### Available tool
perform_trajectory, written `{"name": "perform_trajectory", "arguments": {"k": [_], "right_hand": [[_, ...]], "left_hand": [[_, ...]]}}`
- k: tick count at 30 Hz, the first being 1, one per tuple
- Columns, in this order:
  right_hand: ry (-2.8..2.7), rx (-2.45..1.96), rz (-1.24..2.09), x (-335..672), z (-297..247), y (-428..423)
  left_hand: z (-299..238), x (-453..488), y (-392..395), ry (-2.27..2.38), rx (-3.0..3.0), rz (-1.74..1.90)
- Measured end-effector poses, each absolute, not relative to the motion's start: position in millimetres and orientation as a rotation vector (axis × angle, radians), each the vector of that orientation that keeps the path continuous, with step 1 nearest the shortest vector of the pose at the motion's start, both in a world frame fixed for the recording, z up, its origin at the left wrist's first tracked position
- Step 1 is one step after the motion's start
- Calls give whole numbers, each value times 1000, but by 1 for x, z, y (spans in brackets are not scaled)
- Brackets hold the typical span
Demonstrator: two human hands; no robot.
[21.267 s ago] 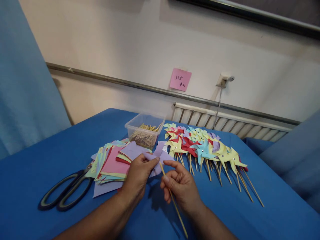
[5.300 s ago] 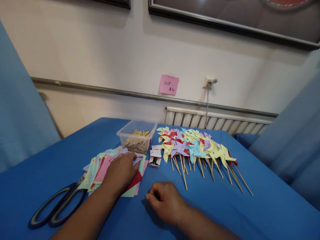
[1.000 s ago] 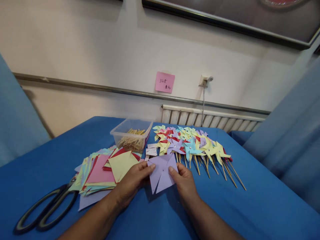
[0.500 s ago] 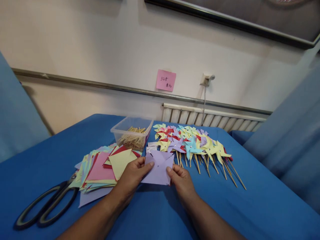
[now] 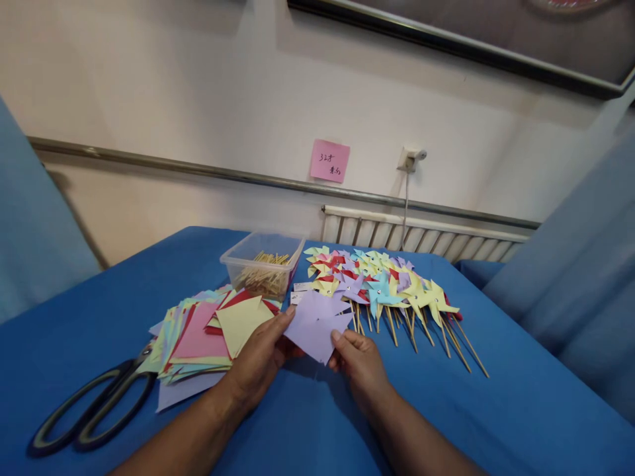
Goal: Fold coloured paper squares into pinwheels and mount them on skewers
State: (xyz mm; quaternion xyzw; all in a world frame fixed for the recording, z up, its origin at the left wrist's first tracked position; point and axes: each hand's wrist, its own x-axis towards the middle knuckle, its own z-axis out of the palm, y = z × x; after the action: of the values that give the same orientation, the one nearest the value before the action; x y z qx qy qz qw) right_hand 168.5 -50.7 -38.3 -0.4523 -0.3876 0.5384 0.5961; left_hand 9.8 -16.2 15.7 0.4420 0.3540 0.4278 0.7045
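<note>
A purple paper square [image 5: 317, 330] with slits cut in from its corners and a small mark in the middle is held up in front of me, turned at a slant. My left hand [image 5: 262, 354] grips its left edge, thumb along the side and fingers partly hidden behind. At the lower right edge, my right hand [image 5: 361, 362] pinches the paper between thumb and fingers. Left of my hands lies a pile of coloured paper squares [image 5: 198, 330], with a yellow square [image 5: 242, 320] on top. Large black-handled scissors [image 5: 94, 410] rest beside the pile, their blades partly under it.
A clear plastic box [image 5: 233, 259] holding many short wooden sticks [image 5: 265, 271] stands behind the pile. Several finished paper pinwheels [image 5: 381, 287] on sticks lie at the back right. Small white cards [image 5: 300, 292] sit between them. A blue cloth [image 5: 476, 416] covers the table.
The purple paper has been rotated, so a corner now points down between my hands. My left thumb has shifted from the paper's face to its left edge.
</note>
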Motion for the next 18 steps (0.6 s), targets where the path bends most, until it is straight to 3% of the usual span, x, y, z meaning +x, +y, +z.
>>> {"name": "perform_trajectory", "arguments": {"k": [5,18], "right_hand": [[-766,-988,1247,169,-37,-50],[-1019,-1094,1244,157,-36,-54]], "left_hand": [[10,16,-16,885,1112,811],[14,15,-15,975,1210,980]]}}
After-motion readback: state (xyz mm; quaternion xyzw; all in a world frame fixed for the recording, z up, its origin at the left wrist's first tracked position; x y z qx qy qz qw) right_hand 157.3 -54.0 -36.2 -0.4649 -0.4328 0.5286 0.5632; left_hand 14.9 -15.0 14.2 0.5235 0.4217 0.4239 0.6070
